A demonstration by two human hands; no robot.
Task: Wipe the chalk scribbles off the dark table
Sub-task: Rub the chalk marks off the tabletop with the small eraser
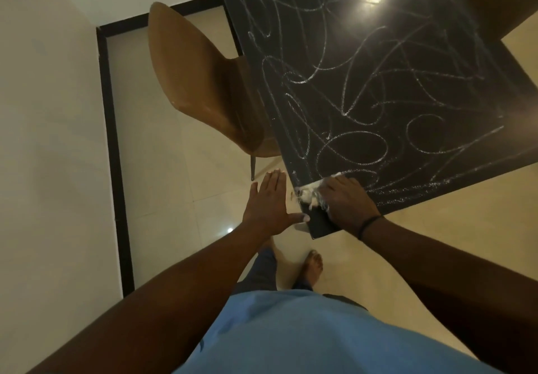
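Note:
The dark table (364, 39) fills the upper right, its glossy top covered in white chalk scribbles (358, 143). My right hand (346, 204) presses a crumpled white cloth (310, 194) flat on the table's near corner. A small patch of the corner below the cloth is free of chalk. My left hand (269, 203) is flat with fingers apart, just off the table's left edge, its thumb touching that edge. It holds nothing.
A brown chair (198, 82) stands pushed in at the table's left side. A white wall (49, 111) with a black skirting strip runs along the left. Beige floor tiles surround the table. My bare feet are below the table's corner.

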